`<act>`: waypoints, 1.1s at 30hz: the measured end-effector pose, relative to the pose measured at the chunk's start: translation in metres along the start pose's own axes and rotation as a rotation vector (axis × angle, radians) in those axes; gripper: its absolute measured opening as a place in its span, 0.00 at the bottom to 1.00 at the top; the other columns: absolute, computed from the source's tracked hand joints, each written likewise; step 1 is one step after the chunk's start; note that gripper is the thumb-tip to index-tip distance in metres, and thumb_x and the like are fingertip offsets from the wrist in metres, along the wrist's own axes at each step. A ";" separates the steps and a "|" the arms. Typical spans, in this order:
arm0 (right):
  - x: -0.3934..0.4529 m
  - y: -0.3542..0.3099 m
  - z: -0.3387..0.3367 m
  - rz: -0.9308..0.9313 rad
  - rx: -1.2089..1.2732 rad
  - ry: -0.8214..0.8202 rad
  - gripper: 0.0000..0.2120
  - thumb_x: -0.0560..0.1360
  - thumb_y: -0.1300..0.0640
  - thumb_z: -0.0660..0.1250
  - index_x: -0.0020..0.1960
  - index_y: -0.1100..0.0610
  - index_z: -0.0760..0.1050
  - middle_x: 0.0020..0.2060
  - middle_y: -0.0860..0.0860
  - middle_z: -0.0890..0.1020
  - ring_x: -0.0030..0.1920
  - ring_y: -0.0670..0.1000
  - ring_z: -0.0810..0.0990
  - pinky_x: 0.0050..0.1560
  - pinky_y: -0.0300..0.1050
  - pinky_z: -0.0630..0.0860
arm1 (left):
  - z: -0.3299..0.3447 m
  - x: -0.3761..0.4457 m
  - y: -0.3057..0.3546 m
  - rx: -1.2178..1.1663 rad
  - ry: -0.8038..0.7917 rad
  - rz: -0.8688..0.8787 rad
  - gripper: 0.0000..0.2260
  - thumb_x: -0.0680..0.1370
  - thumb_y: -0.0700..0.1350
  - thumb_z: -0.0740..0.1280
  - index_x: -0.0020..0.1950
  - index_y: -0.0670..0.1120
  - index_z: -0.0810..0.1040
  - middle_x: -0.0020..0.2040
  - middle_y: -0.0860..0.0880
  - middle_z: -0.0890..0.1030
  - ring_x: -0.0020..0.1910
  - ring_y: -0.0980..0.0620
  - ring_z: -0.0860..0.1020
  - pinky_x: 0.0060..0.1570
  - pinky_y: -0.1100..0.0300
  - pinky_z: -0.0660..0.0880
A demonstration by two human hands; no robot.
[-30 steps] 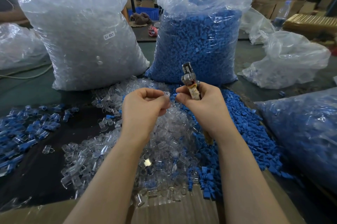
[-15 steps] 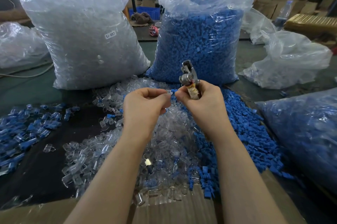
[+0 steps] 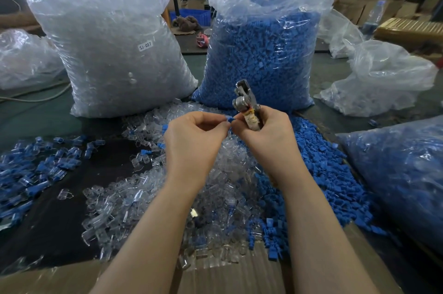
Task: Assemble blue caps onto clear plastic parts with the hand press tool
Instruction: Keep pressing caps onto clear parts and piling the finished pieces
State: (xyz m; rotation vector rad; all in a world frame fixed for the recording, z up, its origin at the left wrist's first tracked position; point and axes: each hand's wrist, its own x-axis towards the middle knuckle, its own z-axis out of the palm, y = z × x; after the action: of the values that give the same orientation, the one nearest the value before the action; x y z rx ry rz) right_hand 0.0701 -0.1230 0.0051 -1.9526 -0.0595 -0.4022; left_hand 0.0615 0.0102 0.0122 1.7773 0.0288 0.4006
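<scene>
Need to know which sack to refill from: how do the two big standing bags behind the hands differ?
The left bag holds clear plastic parts and looks grey-white; the right bag holds blue caps. The left bag carries a white label reading SJ-017; no label shows on the right bag. The left bag stands behind the loose clear parts, the right bag behind the loose blue caps. Both are clear plastic sacks, upright and nearly full.

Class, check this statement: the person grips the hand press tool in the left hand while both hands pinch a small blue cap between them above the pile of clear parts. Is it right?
Not quite. The head view shows the hand press tool gripped in the right hand, not the left hand. The rest stands: both hands pinch a small blue cap between them above the pile of clear parts.
</scene>
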 end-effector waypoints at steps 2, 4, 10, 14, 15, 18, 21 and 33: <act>0.000 -0.002 -0.001 0.011 0.026 -0.023 0.01 0.72 0.56 0.71 0.42 0.53 0.81 0.33 0.47 0.83 0.35 0.50 0.80 0.40 0.54 0.79 | 0.000 0.000 0.000 0.028 0.009 0.027 0.08 0.71 0.43 0.76 0.37 0.56 0.83 0.33 0.58 0.84 0.35 0.59 0.83 0.42 0.53 0.83; -0.001 -0.003 -0.002 0.017 0.045 -0.040 0.01 0.72 0.57 0.71 0.42 0.54 0.81 0.34 0.49 0.83 0.37 0.52 0.80 0.42 0.56 0.79 | 0.000 0.000 0.000 0.048 0.008 0.045 0.09 0.71 0.43 0.76 0.37 0.57 0.83 0.34 0.59 0.84 0.35 0.60 0.82 0.42 0.54 0.83; -0.001 -0.001 -0.005 0.031 0.119 -0.086 0.03 0.72 0.59 0.72 0.42 0.52 0.81 0.37 0.49 0.85 0.41 0.49 0.83 0.41 0.43 0.80 | 0.001 0.000 -0.001 0.064 0.011 0.070 0.06 0.71 0.45 0.77 0.38 0.55 0.83 0.34 0.58 0.84 0.36 0.59 0.83 0.42 0.55 0.82; -0.001 0.001 -0.011 0.041 0.081 -0.179 0.05 0.72 0.60 0.70 0.42 0.50 0.81 0.38 0.49 0.85 0.41 0.50 0.82 0.39 0.38 0.77 | -0.001 0.002 -0.003 -0.016 -0.014 0.007 0.07 0.72 0.41 0.76 0.38 0.52 0.82 0.34 0.54 0.84 0.37 0.55 0.84 0.44 0.53 0.82; -0.001 0.001 -0.014 0.047 0.056 -0.204 0.05 0.72 0.60 0.70 0.43 0.51 0.81 0.38 0.51 0.85 0.41 0.52 0.82 0.42 0.43 0.78 | -0.002 0.003 -0.004 -0.051 -0.024 -0.013 0.07 0.72 0.40 0.75 0.39 0.51 0.82 0.33 0.53 0.84 0.36 0.55 0.84 0.43 0.55 0.82; -0.003 0.003 -0.018 0.062 0.011 -0.266 0.03 0.72 0.60 0.69 0.45 0.55 0.80 0.40 0.57 0.83 0.45 0.60 0.80 0.49 0.57 0.78 | -0.003 0.004 -0.002 -0.165 -0.049 -0.046 0.06 0.73 0.37 0.74 0.40 0.47 0.82 0.32 0.53 0.84 0.34 0.57 0.83 0.36 0.67 0.77; -0.004 0.003 -0.020 0.059 -0.036 -0.315 0.08 0.72 0.58 0.69 0.49 0.62 0.78 0.42 0.61 0.82 0.47 0.64 0.80 0.51 0.62 0.76 | -0.004 0.004 -0.001 -0.250 -0.069 -0.051 0.05 0.74 0.36 0.73 0.42 0.45 0.82 0.32 0.52 0.84 0.34 0.57 0.83 0.35 0.70 0.76; -0.001 0.004 -0.018 0.019 -0.148 -0.346 0.05 0.73 0.61 0.68 0.46 0.53 0.78 0.40 0.53 0.82 0.44 0.57 0.80 0.50 0.59 0.78 | -0.006 0.005 0.000 -0.292 -0.115 -0.045 0.04 0.74 0.36 0.72 0.43 0.45 0.82 0.35 0.51 0.85 0.36 0.56 0.84 0.37 0.69 0.77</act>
State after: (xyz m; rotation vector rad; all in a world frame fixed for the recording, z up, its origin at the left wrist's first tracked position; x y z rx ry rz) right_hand 0.0651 -0.1410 0.0075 -2.1495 -0.2399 -0.0528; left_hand 0.0646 0.0170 0.0143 1.5051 -0.0678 0.2554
